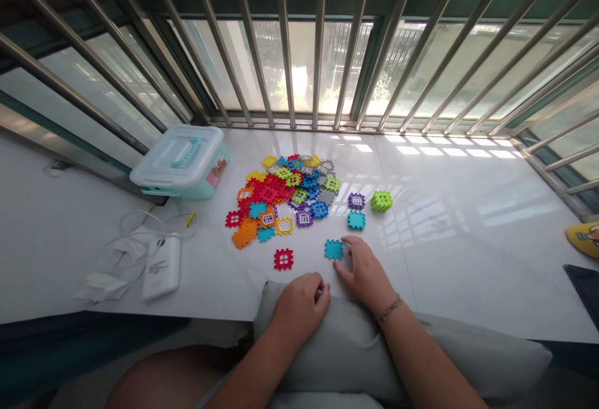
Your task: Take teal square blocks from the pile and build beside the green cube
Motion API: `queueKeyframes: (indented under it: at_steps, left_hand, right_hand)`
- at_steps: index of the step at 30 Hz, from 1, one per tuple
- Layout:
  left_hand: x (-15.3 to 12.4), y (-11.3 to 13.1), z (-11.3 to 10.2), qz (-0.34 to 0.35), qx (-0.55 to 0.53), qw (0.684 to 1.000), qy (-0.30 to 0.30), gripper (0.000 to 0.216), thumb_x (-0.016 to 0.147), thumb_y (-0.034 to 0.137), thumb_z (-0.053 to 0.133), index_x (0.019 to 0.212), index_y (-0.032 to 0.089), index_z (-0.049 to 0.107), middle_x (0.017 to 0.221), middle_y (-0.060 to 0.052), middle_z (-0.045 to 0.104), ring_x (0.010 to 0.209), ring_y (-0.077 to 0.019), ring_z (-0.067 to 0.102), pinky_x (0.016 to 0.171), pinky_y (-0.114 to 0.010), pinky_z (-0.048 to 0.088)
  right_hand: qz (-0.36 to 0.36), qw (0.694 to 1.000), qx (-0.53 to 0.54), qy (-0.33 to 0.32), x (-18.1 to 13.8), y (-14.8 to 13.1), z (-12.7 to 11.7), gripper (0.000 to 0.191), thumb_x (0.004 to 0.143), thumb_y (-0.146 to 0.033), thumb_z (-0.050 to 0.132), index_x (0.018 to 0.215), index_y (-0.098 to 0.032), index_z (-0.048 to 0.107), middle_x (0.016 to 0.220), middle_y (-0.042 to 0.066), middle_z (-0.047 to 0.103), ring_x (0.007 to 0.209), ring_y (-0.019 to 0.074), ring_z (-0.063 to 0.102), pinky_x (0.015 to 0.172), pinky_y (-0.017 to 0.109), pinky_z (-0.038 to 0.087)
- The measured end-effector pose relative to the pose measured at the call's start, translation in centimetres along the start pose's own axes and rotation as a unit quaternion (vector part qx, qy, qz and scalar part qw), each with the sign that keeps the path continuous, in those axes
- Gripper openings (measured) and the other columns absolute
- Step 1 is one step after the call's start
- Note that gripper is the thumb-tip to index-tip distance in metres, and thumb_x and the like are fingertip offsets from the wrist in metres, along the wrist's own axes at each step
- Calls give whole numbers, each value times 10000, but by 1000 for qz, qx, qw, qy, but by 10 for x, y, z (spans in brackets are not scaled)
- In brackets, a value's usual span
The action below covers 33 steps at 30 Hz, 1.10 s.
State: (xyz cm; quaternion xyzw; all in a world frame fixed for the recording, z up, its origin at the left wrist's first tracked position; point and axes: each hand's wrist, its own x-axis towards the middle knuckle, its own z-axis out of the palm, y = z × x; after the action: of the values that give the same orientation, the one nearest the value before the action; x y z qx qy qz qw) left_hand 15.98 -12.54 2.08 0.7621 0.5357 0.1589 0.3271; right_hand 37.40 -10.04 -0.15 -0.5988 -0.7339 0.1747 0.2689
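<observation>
A teal square building tile [334, 249] with notched edges is at the front of the white surface. My right hand [365, 272] has its thumb at the tile's lower edge and its index finger at the upper right corner, gripping it lightly. To the left lies a red window tile [283, 259], apart from both hands. My left hand [302, 303] rests on a grey cushion [337, 346], its fingers curled in and nothing visible in them. Beyond my right hand are a purple window tile [356, 201], another teal tile [356, 220] and a stack of green tiles [382, 201].
A heap of mixed coloured tiles [271, 191] spreads across the middle. At the left stand a lidded teal box [182, 159] and a white power bank [161, 267] with a cable. Metal bars [281, 53] line the window behind. A dark flat object [583, 290] lies at the right edge.
</observation>
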Motion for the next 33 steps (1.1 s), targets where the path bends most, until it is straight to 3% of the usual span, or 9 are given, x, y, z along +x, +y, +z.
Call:
queueKeyframes:
  at_steps: [4,7,10,13,15,20,24,28,33]
  left_hand:
    - [5,-4,7,2,67,997,39,202,1020,253,573,819,235,588,806,-44,701,765,-209,640,709,-340,390]
    - [10,-2,13,22,92,995,39,221,1035,267,558,821,234,600,836,-63,712,821,-229,665,725,-345,396]
    - [15,0,16,-24,76,996,40,111,1029,293,575,982,233,656,806,-42,699,783,-233,672,688,-339,371]
    - [19,1,16,-65,56,996,38,213,1029,331,588,1206,231,653,801,-23,698,738,-234,676,666,-332,355]
    - [20,1,15,-62,61,996,33,241,1035,340,580,1239,232,650,836,-34,715,749,-236,684,670,-330,354]
    - [20,2,15,-50,68,996,23,178,1041,330,565,1160,236,658,858,-35,723,762,-227,680,673,-335,343]
    - [21,4,13,-43,80,996,17,95,1033,286,575,999,242,653,861,-22,727,779,-207,672,696,-340,350]
    - [22,6,11,-34,94,995,19,135,1029,255,580,908,239,636,848,-12,724,785,-199,661,698,-351,343]
    - [22,6,12,-19,103,994,23,186,1031,252,578,848,233,612,828,-12,712,776,-202,647,696,-362,333]
  right_hand:
    - [8,999,-35,-7,-1,-5,5,656,956,-437,747,1495,-211,446,1387,187,617,1261,376,605,1079,571,537]
    - [22,998,-55,4,1,-9,11,576,993,-420,705,1465,-194,465,1339,186,632,1214,367,610,1047,557,540]
    - [24,998,-47,22,4,-8,15,425,1026,-330,623,1411,-209,491,1273,166,649,1177,347,621,1030,537,541]
    - [25,998,-38,35,5,-7,15,375,997,-272,621,1352,-219,513,1223,146,659,1154,335,627,1014,518,546]
    - [23,998,-25,49,4,-8,12,354,983,-258,631,1317,-223,519,1201,133,661,1124,315,636,1001,486,552]
    - [78,985,-3,154,11,-3,-2,307,999,-344,650,1258,-246,519,1099,69,639,833,206,609,845,375,552]
    - [160,961,-25,226,28,14,-7,382,949,-467,696,1220,-243,547,940,-2,580,761,193,591,758,343,510]
    - [212,948,-30,237,40,24,-4,439,891,-528,732,1181,-244,565,867,-38,521,721,189,578,690,322,453]
    - [231,945,-20,230,41,25,-2,433,888,-529,733,1161,-242,558,897,-25,551,700,181,559,676,319,440]
